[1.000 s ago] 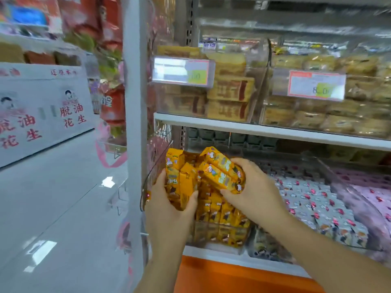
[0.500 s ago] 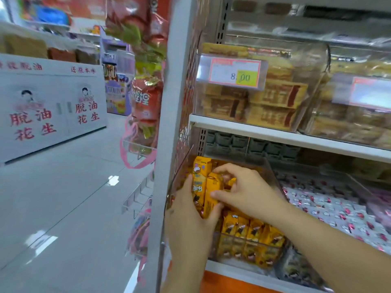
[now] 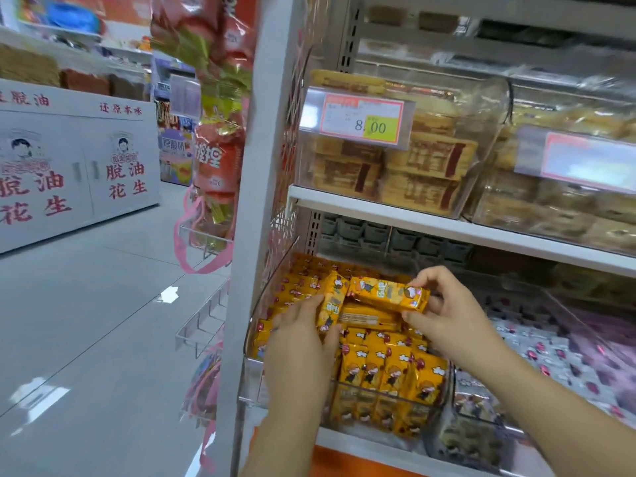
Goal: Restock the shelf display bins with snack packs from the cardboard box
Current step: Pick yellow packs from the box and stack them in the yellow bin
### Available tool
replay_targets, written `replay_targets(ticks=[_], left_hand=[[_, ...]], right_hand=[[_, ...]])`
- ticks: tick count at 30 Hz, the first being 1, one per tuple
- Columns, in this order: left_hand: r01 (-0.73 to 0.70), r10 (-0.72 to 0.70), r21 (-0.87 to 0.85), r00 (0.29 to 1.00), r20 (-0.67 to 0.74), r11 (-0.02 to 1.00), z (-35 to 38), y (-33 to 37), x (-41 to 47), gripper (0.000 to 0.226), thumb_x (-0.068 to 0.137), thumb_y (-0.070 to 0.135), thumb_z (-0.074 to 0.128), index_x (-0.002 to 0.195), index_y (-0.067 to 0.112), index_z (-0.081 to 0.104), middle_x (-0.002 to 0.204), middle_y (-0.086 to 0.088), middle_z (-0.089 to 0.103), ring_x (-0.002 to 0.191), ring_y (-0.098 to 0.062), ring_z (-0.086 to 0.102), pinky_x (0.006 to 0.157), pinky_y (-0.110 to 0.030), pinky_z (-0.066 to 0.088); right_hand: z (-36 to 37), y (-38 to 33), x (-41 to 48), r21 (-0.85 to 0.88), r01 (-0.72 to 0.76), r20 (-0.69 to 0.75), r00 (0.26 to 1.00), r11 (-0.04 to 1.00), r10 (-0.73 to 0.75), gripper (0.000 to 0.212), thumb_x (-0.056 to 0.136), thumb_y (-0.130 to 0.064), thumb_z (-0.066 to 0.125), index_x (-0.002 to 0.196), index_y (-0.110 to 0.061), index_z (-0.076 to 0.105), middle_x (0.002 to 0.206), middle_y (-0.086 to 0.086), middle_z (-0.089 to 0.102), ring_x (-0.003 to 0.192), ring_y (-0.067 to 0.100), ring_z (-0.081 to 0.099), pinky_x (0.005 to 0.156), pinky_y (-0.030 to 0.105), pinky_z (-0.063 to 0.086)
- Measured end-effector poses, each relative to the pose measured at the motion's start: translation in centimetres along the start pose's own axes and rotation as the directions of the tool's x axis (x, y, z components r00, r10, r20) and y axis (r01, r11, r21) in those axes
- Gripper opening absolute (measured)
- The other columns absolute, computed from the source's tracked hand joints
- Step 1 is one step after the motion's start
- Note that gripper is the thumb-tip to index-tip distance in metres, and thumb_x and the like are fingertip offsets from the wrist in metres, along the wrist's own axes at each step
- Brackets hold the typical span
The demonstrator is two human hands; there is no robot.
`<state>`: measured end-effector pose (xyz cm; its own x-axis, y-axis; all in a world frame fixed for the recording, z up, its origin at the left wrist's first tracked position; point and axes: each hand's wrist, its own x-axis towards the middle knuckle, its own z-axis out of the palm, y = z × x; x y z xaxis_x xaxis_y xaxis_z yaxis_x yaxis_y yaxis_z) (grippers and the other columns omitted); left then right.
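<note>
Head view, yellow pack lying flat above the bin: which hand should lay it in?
Right, most likely. The right hand pinches the flat pack over the clear bin; the left hand is occupied holding an upright pack at the bin's left side.

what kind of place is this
Likely a grocery shop aisle: a price tag reading 8.00, a bin full of yellow snack packs, and a printed display stand across the floor.

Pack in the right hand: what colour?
The pack is orange-yellow with cartoon figures; head view.
</note>
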<state>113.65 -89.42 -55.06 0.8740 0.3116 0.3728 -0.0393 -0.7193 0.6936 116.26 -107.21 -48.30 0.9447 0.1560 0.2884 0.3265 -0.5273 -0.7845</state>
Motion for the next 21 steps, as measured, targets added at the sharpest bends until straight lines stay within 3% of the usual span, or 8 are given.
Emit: replay_targets(ticks=[2, 6, 9, 11, 15, 18, 21], left_hand=[[0.006, -0.006, 0.024, 1.000, -0.008, 1.000, 0.0, 0.1, -0.1, 0.054, 0.091, 0.046, 0.055, 0.141, 0.036, 0.038, 0.136, 0.012, 0.051, 0.122, -0.012, 0.045, 0.093, -0.028, 0.046], [-0.003, 0.003, -0.003, 1.000, -0.026, 1.000, 0.0, 0.1, -0.3, 0.053, 0.090, 0.048, 0.056, 0.140, 0.036, 0.042, 0.134, 0.012, 0.052, 0.117, -0.011, 0.052, 0.091, -0.031, 0.049], [0.011, -0.012, -0.048, 1.000, -0.026, 0.999, 0.2, 0.0, -0.2, 0.052, 0.089, 0.046, 0.059, 0.138, 0.035, 0.044, 0.135, 0.011, 0.052, 0.115, -0.014, 0.055, 0.089, -0.034, 0.051], [0.024, -0.028, -0.088, 0.999, -0.038, 0.996, 0.2, -0.1, -0.1, 0.050, 0.089, 0.043, 0.061, 0.136, 0.034, 0.046, 0.134, 0.010, 0.053, 0.114, -0.014, 0.055, 0.089, -0.034, 0.051], [0.019, -0.041, -0.214, 0.994, -0.099, 0.977, 0.0, 0.0, 0.0, 0.045, 0.089, 0.032, 0.065, 0.132, 0.029, 0.052, 0.131, 0.008, 0.054, 0.116, -0.012, 0.053, 0.091, -0.026, 0.044], [0.005, -0.067, -0.349, 0.984, -0.167, 0.937, -0.5, 0.0, 0.4, 0.041, 0.088, 0.023, 0.066, 0.128, 0.028, 0.056, 0.125, 0.008, 0.058, 0.114, -0.009, 0.054, 0.091, -0.021, 0.040], [-0.034, -0.095, -0.510, 0.970, -0.225, 0.860, -1.7, 0.6, 0.6, 0.039, 0.088, 0.023, 0.067, 0.123, 0.036, 0.055, 0.113, 0.025, 0.055, 0.107, 0.005, 0.052, 0.086, -0.008, 0.039]], right_hand=[[0.0, 0.4, 0.0, -0.088, -0.038, 0.017, 0.999, 0.995, 0.040, 0.035, 0.083, 0.002, 0.066, 0.092, -0.025, 0.045, 0.092, 0.002, 0.068, 0.076, 0.029, 0.068, 0.060, 0.043, 0.055], [0.1, 0.5, 0.2, -0.252, -0.044, 0.053, 0.997, 0.967, 0.059, 0.035, 0.080, -0.014, 0.074, 0.088, -0.029, 0.044, 0.096, -0.004, 0.062, 0.068, 0.016, 0.065, 0.048, 0.023, 0.049], [0.4, 0.1, 0.3, -0.331, -0.008, 0.047, 0.999, 0.943, 0.025, 0.026, 0.081, -0.033, 0.072, 0.084, -0.021, 0.049, 0.085, -0.010, 0.054, 0.067, 0.002, 0.052, 0.051, 0.014, 0.038], [0.7, -0.1, 0.8, -0.378, -0.010, 0.052, 0.998, 0.926, 0.031, 0.026, 0.085, -0.039, 0.065, 0.081, -0.017, 0.052, 0.076, -0.007, 0.054, 0.061, 0.003, 0.048, 0.053, 0.017, 0.037], [1.4, -1.0, 1.9, -0.413, -0.059, 0.185, 0.972, 0.909, 0.147, 0.031, 0.086, -0.034, 0.067, 0.108, -0.022, 0.047, 0.098, -0.010, 0.055, 0.065, 0.007, 0.063, 0.056, 0.021, 0.049], [1.4, -2.0, 2.3, -0.323, -0.031, 0.159, 0.984, 0.946, 0.087, 0.050, 0.088, -0.026, 0.065, 0.131, -0.027, 0.040, 0.098, -0.014, 0.054, 0.072, 0.012, 0.066, 0.064, 0.029, 0.056], [0.8, -2.4, 1.5, -0.198, -0.001, 0.107, 0.994, 0.980, 0.023, 0.059, 0.085, -0.017, 0.068, 0.131, -0.032, 0.037, 0.102, -0.006, 0.061, 0.072, 0.021, 0.068, 0.065, 0.039, 0.058]])
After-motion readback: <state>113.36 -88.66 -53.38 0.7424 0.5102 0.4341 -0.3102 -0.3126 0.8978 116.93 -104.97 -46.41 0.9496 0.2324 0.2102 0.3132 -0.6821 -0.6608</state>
